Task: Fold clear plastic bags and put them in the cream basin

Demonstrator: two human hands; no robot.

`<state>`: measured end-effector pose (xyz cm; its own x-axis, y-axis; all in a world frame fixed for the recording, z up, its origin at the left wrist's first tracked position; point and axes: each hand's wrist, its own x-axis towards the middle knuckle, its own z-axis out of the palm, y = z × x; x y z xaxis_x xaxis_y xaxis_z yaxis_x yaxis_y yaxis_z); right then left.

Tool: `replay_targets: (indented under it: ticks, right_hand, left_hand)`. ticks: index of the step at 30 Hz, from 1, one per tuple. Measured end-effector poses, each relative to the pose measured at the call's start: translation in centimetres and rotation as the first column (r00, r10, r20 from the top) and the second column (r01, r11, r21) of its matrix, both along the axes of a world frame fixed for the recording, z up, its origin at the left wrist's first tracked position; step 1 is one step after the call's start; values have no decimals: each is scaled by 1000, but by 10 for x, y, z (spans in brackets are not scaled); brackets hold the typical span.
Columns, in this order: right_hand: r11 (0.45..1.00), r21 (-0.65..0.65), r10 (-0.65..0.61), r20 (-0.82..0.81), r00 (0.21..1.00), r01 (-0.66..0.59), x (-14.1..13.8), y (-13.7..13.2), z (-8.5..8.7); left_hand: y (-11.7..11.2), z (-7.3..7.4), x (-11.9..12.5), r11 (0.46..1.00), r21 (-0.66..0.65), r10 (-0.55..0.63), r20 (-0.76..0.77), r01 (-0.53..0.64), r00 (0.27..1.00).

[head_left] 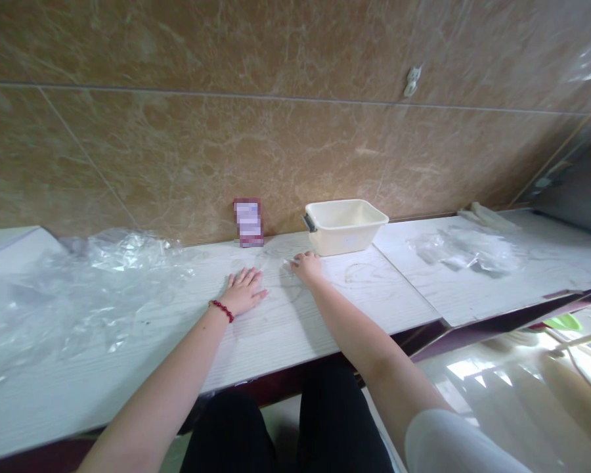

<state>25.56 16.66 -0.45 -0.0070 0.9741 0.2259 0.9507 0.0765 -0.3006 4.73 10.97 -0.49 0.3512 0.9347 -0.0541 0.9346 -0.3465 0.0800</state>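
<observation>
Bare forearms (177, 368) reach over a white shelf (270, 335), left hand (243, 291) and right hand (308, 268) flat, open, apart, empty.

left hand (243, 292): flat, spread | right hand (308, 268): palm down

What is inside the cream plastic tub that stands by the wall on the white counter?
The cream plastic tub shows only its pale inner walls, and nothing rises above its rim. Its near wall hides the bottom, so anything lying low inside cannot be seen.

No readable text, the upright card (249, 223) pixelated.
</observation>
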Motion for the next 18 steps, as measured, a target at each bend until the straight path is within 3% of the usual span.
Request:
replay_targets:
  ticks: [6, 10, 13, 18]
  right_hand:
    - [999, 12, 52, -28, 998, -51, -3, 4, 2]
    - [999, 34, -15, -48, 999, 16, -3, 4, 1]
    - [995, 55, -82, -51, 995, 85, -3, 2, -1]
    - [1000, 16, -8, -16, 1000, 8, -5, -1, 0]
  left_hand:
    - [7, 15, 8, 996, 78, 29, 13, -30, 999]
    - [14, 27, 22, 997, -21, 71, -1, -71, 997]
    - [15, 25, 32, 998, -6, 59, 26, -59, 998]
    - [11, 14, 41, 995, 94, -52, 103, 42, 993]
